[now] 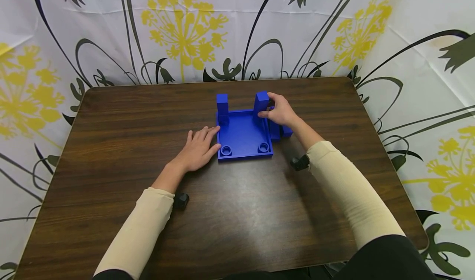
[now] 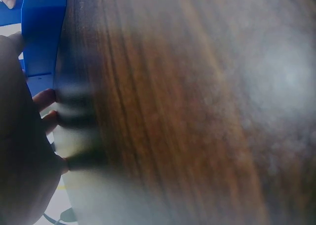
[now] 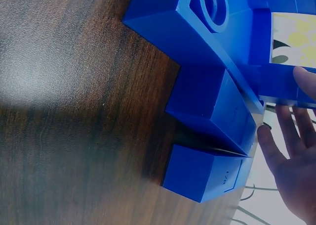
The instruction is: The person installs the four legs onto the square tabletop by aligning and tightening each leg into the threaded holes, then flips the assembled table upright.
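Note:
A shallow blue square tray (image 1: 243, 133) lies on the table, its raised rim facing up. Round sockets, a left one (image 1: 226, 150) and a right one (image 1: 263, 147), show in its two near corners. Blue square posts stand upright at the far corners: a left post (image 1: 222, 107) and a right post (image 1: 261, 102). My right hand (image 1: 281, 111) holds the right post between thumb and fingers. With its fingers extended, my left hand (image 1: 198, 150) touches the tray's left side. In the right wrist view, two loose blue posts (image 3: 207, 101) (image 3: 205, 173) lie beside the tray.
The brown wood-grain table (image 1: 130, 148) extends around the tray on all sides. A white curtain with yellow and grey flowers (image 1: 185, 28) hangs behind the table's far edge and along both sides.

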The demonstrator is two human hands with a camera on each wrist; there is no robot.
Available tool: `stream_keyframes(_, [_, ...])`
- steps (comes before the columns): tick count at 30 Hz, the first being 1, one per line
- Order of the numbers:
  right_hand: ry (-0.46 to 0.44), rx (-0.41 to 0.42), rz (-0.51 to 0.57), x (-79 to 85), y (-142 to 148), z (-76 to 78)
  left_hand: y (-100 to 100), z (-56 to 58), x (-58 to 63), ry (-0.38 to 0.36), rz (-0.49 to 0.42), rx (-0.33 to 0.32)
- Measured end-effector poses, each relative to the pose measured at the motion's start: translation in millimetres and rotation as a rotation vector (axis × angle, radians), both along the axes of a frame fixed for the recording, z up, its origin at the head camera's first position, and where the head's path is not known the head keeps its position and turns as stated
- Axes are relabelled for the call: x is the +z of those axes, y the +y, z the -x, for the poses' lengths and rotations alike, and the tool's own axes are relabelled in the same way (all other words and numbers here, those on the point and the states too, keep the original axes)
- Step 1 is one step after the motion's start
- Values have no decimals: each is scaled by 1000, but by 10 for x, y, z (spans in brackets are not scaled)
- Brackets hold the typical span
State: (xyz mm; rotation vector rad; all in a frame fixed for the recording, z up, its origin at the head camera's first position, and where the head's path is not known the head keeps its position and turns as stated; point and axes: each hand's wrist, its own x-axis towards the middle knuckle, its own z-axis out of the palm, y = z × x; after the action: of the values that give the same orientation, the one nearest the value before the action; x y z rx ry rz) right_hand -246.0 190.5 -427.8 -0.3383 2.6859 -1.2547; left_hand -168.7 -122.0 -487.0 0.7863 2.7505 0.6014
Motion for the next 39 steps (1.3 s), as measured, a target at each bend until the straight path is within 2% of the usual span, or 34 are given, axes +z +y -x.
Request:
stream_keyframes(30, [22,-57,-13,-18,-24,-28,16,6,-5,-5,8,11])
stream_keyframes(39, [32,-44,-24,-20,-22,-28,13,1,-6,1,7,10])
